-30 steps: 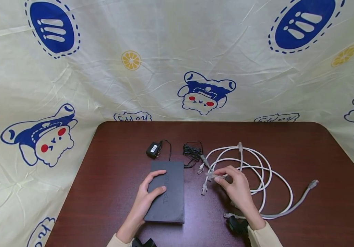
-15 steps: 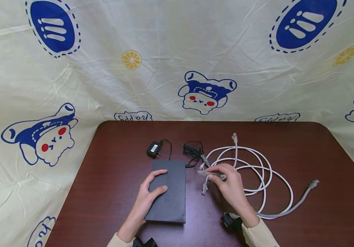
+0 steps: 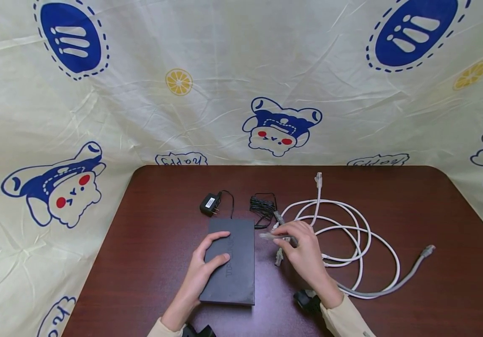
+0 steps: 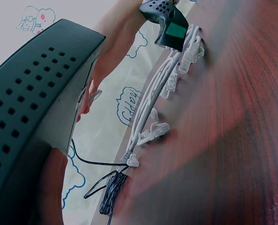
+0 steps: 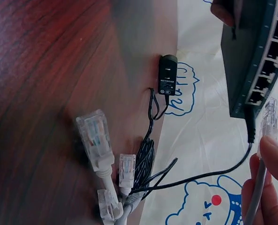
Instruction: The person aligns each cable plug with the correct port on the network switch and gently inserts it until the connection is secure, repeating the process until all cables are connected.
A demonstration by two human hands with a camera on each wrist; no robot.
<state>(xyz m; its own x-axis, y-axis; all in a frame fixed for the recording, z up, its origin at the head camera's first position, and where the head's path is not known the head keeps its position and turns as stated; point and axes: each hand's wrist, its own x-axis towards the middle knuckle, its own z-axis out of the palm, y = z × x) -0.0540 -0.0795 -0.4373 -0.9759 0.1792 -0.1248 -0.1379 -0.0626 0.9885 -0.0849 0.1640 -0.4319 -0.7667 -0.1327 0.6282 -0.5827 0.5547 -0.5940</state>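
Left hand (image 3: 203,269): clasping the network box at its left long side, with thumb and index finger across the top
Left grip: curled round the box edge; other fingers mostly hidden beneath
Right hand (image 3: 303,248): pinching a gray cable (image 5: 256,192) at its clear plug (image 5: 271,115)
Right grip: drawn in to about cable thickness, with thumb against fingers
Network box (image 3: 238,274): dark gray, held up off the surface (image 3: 153,262) per right wrist view; faint lettering on top; row of ports (image 5: 270,58) on the side facing the right hand
Clear plug: aimed left at the box, just beside the port side, slightly apart in head view
Power lead (image 5: 214,176): plugged into the far end of the port side
Cord bundle (image 3: 262,204): black, tied up, on the surface beyond the box's far right corner
Adapter (image 3: 210,205): black, beyond the box, left of the bundle, with prongs showing; marked NETGEAR
White cables (image 3: 368,229): loosely coiled right of the box, partly behind the right hand
Loose plugs (image 5: 96,138): clear, near the bundle
Gray cable end (image 3: 428,251): well off to the right
Backdrop (image 3: 224,47): pale cloth, cartoon prints
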